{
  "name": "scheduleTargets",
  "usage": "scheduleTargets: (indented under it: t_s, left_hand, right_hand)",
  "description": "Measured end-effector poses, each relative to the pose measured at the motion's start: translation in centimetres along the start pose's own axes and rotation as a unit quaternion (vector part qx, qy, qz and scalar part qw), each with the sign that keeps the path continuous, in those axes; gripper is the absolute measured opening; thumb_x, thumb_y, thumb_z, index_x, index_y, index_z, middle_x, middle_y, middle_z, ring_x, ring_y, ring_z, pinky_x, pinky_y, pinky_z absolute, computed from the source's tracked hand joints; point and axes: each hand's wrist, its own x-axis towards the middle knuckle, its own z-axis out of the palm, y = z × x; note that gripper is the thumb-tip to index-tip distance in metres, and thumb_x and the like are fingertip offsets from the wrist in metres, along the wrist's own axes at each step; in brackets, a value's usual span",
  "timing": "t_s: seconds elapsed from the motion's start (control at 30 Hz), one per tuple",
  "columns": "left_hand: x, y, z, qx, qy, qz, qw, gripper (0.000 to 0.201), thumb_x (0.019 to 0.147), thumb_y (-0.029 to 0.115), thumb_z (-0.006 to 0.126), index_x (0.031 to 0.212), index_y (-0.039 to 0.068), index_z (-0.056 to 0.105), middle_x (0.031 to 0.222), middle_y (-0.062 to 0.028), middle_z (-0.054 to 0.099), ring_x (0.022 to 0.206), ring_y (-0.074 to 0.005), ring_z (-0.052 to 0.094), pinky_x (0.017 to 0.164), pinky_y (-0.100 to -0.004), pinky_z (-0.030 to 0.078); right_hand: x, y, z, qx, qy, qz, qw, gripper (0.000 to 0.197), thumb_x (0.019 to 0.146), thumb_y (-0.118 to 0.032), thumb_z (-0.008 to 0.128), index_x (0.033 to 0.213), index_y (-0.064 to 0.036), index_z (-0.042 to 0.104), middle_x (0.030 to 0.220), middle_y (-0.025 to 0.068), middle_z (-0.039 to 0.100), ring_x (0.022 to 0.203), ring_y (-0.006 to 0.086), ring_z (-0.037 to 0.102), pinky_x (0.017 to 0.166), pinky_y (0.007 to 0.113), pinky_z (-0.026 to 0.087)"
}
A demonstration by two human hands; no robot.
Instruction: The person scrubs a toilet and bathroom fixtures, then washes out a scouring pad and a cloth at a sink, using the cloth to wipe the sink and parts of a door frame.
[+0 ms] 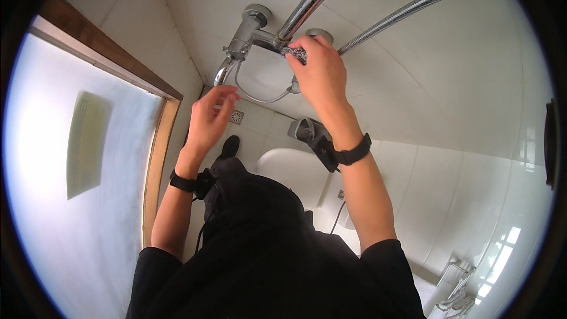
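A grey-speckled, curly steel wool scrubber is pinched between the thumb and fingers of my right hand. It presses on the chrome shower mixer near the foot of the upright shower pipe. Just below the mixer's left end, my left hand has its fingers loosely bent and apart, with nothing seen in them. Its fingertips are close to the short chrome spout; whether they touch it I cannot tell. My right hand partly hides the mixer's right end.
A ribbed metal hose runs up to the right, and a thin grey hose loops below the mixer. At left stands a frosted pane with a wooden frame. A floor drain and a white rounded fixture lie below.
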Motion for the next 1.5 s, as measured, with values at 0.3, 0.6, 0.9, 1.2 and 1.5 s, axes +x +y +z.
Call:
scheduleTargets:
  t_s: [0.3, 0.6, 0.9, 1.2, 1.5]
  left_hand:
    - [-2.1, 1.2, -0.1, -0.005, 0.040, 0.007, 0.999, 0.021, 0.107, 0.012, 0.057, 0.121, -0.002, 0.067, 0.099, -0.0051, 0.074, 0.085, -0.0107, 0.066, 0.072, -0.0259, 0.053]
    - [-4.0, 0.1, 0.8, -0.021, 0.044, -0.002, 0.999, 0.020, 0.107, 0.010, 0.056, 0.119, -0.001, 0.067, 0.098, -0.0053, 0.074, 0.082, -0.0123, 0.067, 0.071, -0.0272, 0.054]
    - [-3.2, 0.8, 0.6, -0.016, 0.044, 0.005, 0.999, 0.019, 0.107, 0.008, 0.055, 0.118, -0.001, 0.066, 0.097, -0.0066, 0.074, 0.081, -0.0128, 0.068, 0.071, -0.0279, 0.055]
    - [-3.5, 0.3, 1.0, -0.018, 0.042, -0.003, 0.999, 0.019, 0.104, 0.008, 0.057, 0.117, -0.001, 0.067, 0.097, -0.0078, 0.074, 0.079, -0.0152, 0.068, 0.072, -0.0299, 0.056]
    - [-3.4, -0.5, 0.8, -0.015, 0.042, -0.004, 0.999, 0.020, 0.103, 0.009, 0.057, 0.117, 0.001, 0.068, 0.096, -0.0076, 0.075, 0.077, -0.0168, 0.068, 0.072, -0.0314, 0.057]
  right_hand:
    - [1.7, 2.1, -1.8, -0.035, -0.024, 0.027, 0.999, 0.026, 0.088, -0.023, 0.080, 0.106, -0.0084, 0.070, 0.105, 0.0128, 0.070, 0.096, 0.0367, 0.070, 0.078, 0.047, 0.057]
    - [2.2, 1.9, -1.3, 0.025, -0.082, -0.050, 0.995, 0.024, 0.086, -0.022, 0.081, 0.101, -0.0067, 0.071, 0.105, 0.0126, 0.069, 0.093, 0.0348, 0.068, 0.077, 0.047, 0.055]
    - [2.1, 2.1, -1.4, 0.021, -0.064, -0.022, 0.998, 0.021, 0.086, -0.021, 0.081, 0.101, -0.0065, 0.074, 0.103, 0.0141, 0.069, 0.093, 0.0356, 0.069, 0.078, 0.046, 0.055]
    - [2.2, 2.7, -2.0, 0.046, -0.060, -0.047, 0.996, 0.022, 0.087, -0.021, 0.079, 0.104, -0.0079, 0.080, 0.099, 0.0174, 0.069, 0.091, 0.0367, 0.070, 0.079, 0.044, 0.055]
    - [1.2, 2.4, -1.6, 0.060, -0.050, -0.049, 0.996, 0.021, 0.089, -0.021, 0.077, 0.106, -0.0079, 0.080, 0.102, 0.0160, 0.070, 0.092, 0.0366, 0.070, 0.080, 0.044, 0.056]
